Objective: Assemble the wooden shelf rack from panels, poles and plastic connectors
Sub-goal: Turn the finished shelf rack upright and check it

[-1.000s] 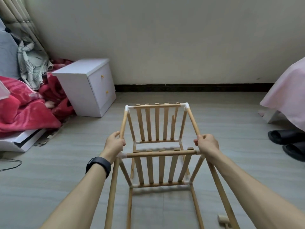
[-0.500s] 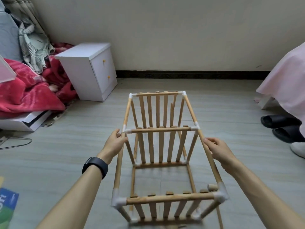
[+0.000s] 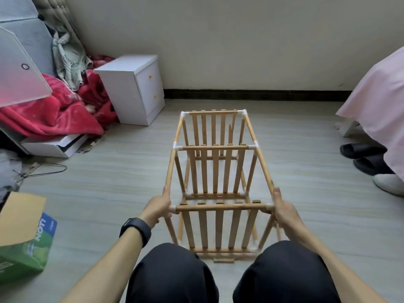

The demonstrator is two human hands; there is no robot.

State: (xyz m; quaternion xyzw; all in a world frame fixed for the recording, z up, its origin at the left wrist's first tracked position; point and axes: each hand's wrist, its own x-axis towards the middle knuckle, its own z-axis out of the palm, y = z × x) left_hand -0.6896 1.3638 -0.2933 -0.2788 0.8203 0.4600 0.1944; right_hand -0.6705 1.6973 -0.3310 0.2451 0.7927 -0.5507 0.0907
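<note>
The rack (image 3: 215,171) is sliding nearer; left hand (image 3: 158,207) and right hand (image 3: 284,212) are gripping its near corners; uneven pulling could pop connectors (image 3: 253,147).

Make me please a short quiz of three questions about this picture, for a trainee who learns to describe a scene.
1. True or false: the left hand and the right hand both grip the shelf rack at its nearest upper corners.
2. How many slatted panels can be seen in the rack? A) two B) three C) five
3. Fill in the missing word: seen from the person, the white cabinet stands on the floor to the ____ of the rack.

Key: 1 true; 2 B; 3 left.
</note>
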